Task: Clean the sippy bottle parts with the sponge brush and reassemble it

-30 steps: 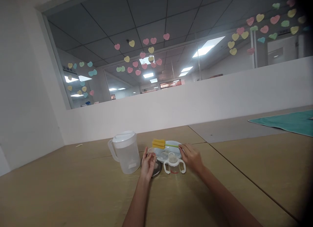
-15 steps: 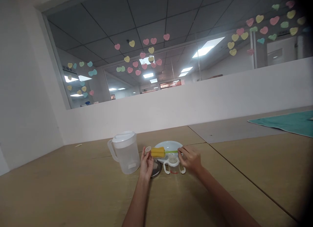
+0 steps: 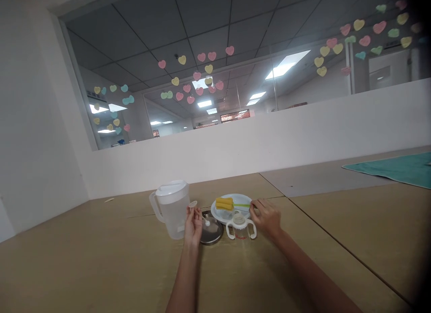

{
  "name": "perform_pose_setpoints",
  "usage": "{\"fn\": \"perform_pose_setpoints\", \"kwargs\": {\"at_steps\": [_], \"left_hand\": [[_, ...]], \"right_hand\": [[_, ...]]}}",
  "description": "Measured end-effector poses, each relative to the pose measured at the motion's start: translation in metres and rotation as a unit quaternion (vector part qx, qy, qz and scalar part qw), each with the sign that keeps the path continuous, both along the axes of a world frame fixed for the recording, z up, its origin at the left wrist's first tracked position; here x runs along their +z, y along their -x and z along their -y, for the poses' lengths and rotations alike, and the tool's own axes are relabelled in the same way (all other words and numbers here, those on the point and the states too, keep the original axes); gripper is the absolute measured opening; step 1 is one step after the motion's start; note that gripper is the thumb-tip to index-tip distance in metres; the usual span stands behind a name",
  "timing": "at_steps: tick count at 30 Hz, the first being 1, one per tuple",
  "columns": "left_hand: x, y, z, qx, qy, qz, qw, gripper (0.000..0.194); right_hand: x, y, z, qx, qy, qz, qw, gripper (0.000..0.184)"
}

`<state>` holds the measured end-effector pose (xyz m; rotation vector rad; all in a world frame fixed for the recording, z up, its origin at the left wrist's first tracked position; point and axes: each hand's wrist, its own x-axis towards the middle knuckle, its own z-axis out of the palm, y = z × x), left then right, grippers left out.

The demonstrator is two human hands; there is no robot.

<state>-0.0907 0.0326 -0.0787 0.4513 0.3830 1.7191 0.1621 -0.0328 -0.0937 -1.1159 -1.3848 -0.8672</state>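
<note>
Item in hand: one sponge brush [image 3: 224,204], yellow head on a thin green handle, held to the left of the right hand [image 3: 267,218]. That hand is closed in a fingertip pinch on the handle's end. The left hand [image 3: 193,225] is partly closed, fingers up, gripping one small clear piece [image 3: 193,204] by its lower part. One white tip [image 3: 207,223] on a thin stem projects to the right of the left fingers; whether it belongs to the clear piece cannot be confirmed.

Between the hands: one white plate [image 3: 245,199], beneath the brush head in view, contact not determinable; one metal dish [image 3: 215,234], just right of the left hand, below the white tip; one bottle [image 3: 240,230] with two white handles, upright, nearer the right hand. Clear material on the plate is partly hidden and was not counted.

Left of the left hand: one lidded pitcher [image 3: 173,214], upright, close by. Far right of the right hand: one teal cloth [image 3: 393,169] on the bench [image 3: 101,259].

Risks, as judged: the brush, pinched only at its end, could twist or droop if its head catches the plate rim. A low sweep of the right hand could tip the bottle. A loose left grip could drop the clear piece; a leftward elbow could knock the pitcher.
</note>
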Motion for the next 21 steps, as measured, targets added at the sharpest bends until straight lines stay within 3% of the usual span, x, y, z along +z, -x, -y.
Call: {"fn": "perform_pose_setpoints", "kwargs": {"at_steps": [5,7,12,16,21], "left_hand": [[-0.013,-0.005,-0.008,0.013,0.006,-0.067,0.998,0.023],[-0.019,-0.006,-0.011,0.058,-0.016,-0.148,0.987,0.023],[-0.032,-0.006,-0.016,0.185,-0.070,-0.319,0.927,0.025],[-0.034,-0.005,-0.015,0.224,-0.087,-0.392,0.888,0.026],[-0.033,-0.005,-0.008,0.250,-0.100,-0.510,0.817,0.017]], "right_hand": [[-0.001,-0.001,0.000,0.020,-0.020,-0.007,1.000,0.014],[-0.001,-0.002,0.000,0.026,-0.026,-0.014,0.999,0.014],[-0.002,-0.004,0.000,0.043,-0.046,-0.013,0.998,0.012],[-0.002,-0.004,0.001,0.057,-0.055,-0.019,0.997,0.011],[0.000,-0.003,0.003,0.057,-0.061,-0.020,0.996,0.011]]}}
